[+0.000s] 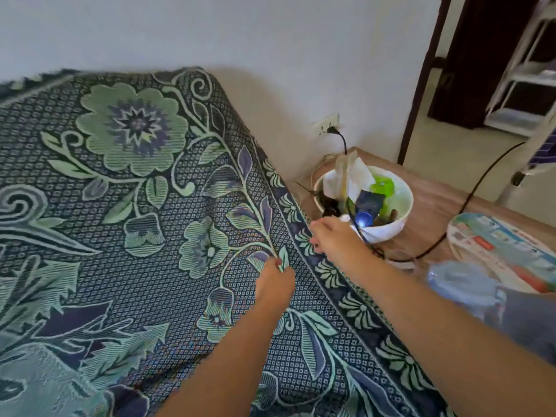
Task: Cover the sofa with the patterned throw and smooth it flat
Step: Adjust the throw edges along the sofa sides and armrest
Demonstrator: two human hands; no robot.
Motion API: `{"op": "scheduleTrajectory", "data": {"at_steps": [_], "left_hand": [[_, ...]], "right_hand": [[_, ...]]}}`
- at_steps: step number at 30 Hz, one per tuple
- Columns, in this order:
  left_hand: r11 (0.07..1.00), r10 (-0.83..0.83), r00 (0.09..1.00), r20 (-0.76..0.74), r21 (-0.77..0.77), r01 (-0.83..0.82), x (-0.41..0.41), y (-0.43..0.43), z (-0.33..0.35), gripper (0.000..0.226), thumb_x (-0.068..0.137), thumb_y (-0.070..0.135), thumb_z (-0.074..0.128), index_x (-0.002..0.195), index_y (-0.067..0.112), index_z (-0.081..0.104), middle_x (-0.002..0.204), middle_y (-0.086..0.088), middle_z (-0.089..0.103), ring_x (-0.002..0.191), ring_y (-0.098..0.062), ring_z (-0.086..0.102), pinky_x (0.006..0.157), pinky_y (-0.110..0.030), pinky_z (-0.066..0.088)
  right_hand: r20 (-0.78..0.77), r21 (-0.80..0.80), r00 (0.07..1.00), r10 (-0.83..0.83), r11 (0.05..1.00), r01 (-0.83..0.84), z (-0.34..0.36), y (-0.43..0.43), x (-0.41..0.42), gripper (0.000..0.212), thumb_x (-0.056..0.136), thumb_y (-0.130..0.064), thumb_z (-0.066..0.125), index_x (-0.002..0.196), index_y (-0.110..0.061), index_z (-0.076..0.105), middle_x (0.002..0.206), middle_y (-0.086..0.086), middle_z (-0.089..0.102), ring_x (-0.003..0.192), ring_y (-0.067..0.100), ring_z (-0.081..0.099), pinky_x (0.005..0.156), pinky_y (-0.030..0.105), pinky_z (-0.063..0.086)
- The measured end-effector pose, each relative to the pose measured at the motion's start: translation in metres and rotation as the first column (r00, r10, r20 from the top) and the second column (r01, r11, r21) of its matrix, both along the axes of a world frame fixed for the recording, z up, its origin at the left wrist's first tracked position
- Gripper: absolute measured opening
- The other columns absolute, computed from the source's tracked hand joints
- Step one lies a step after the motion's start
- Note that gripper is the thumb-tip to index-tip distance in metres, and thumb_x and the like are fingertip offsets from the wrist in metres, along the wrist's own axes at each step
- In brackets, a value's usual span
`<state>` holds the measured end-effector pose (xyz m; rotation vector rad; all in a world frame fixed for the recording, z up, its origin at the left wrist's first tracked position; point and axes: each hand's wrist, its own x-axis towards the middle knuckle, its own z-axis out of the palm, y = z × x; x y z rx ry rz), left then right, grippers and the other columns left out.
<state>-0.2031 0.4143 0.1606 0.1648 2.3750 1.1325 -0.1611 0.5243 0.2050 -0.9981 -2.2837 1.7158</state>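
Note:
A blue and green floral patterned throw (129, 188) lies draped over the sofa, which it hides fully, from the backrest at the top left down to the seat. My left hand (274, 282) pinches a small fold of the throw on its flat face near the right end. My right hand (334, 236) grips the throw's bordered right edge where it falls over the sofa's side. Soft ripples run across the cloth around both hands.
Right of the sofa stands a wooden side table (433, 206) with a white bowl (391, 218) full of small items, a black cable (469, 200) plugged into a wall socket (326, 123), and a printed round box (499, 248). A dark doorway (469, 61) opens at the top right.

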Motion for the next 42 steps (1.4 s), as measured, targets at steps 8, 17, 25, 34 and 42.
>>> {"op": "scheduleTrajectory", "data": {"at_steps": [8,17,25,34,42], "left_hand": [[0.999,0.004,0.991,0.132,-0.048,0.003,-0.018,0.031,-0.08,0.052,0.093,0.03,0.05,0.137,0.007,0.035,0.126,-0.018,0.053,0.096,-0.032,0.057,0.077,-0.036,0.048],[0.986,0.166,0.982,0.086,-0.001,-0.166,-0.035,0.053,-0.108,0.039,0.093,0.013,0.045,0.13,0.001,0.043,0.128,-0.021,0.054,0.115,-0.037,0.055,0.098,-0.045,0.047],[0.828,0.231,0.852,0.47,0.364,-0.426,-0.044,0.041,-0.112,0.062,0.091,0.003,0.054,0.144,0.017,0.026,0.113,-0.01,0.057,0.084,-0.02,0.06,0.057,-0.029,0.048],[0.965,0.264,0.959,0.1,-0.019,-0.263,-0.008,0.038,-0.103,0.047,0.097,0.031,0.041,0.137,0.009,0.031,0.133,-0.021,0.047,0.114,-0.039,0.052,0.08,-0.043,0.045],[0.995,0.057,0.939,0.338,0.058,-0.081,0.042,0.036,-0.09,0.048,0.095,0.035,0.043,0.134,0.01,0.035,0.12,-0.019,0.053,0.075,-0.023,0.05,0.069,-0.043,0.045]], "right_hand": [[0.249,0.146,0.963,0.097,0.98,-0.137,-0.082,0.007,-0.017,0.043,0.098,-0.039,0.037,0.113,-0.006,0.059,0.113,0.014,0.062,0.105,0.03,0.056,0.09,0.037,0.042],[0.431,0.338,0.881,0.197,0.869,-0.36,-0.107,0.015,-0.045,0.054,0.09,-0.045,0.048,0.136,-0.018,0.039,0.14,0.015,0.039,0.127,0.036,0.041,0.101,0.039,0.039],[0.512,0.434,0.847,0.144,0.808,-0.399,-0.121,0.025,-0.051,0.075,0.086,-0.06,0.051,0.133,-0.003,0.036,0.134,0.018,0.043,0.123,0.035,0.044,0.094,0.037,0.04],[0.435,0.518,0.898,0.06,0.8,-0.304,-0.122,0.008,-0.037,0.057,0.091,-0.041,0.052,0.135,-0.008,0.036,0.137,0.02,0.037,0.128,0.038,0.037,0.103,0.044,0.035],[0.512,0.463,0.856,0.074,0.815,-0.347,-0.104,-0.002,0.008,0.047,0.085,-0.042,0.06,0.122,-0.015,0.05,0.131,0.017,0.035,0.124,0.038,0.035,0.101,0.042,0.038]]}}
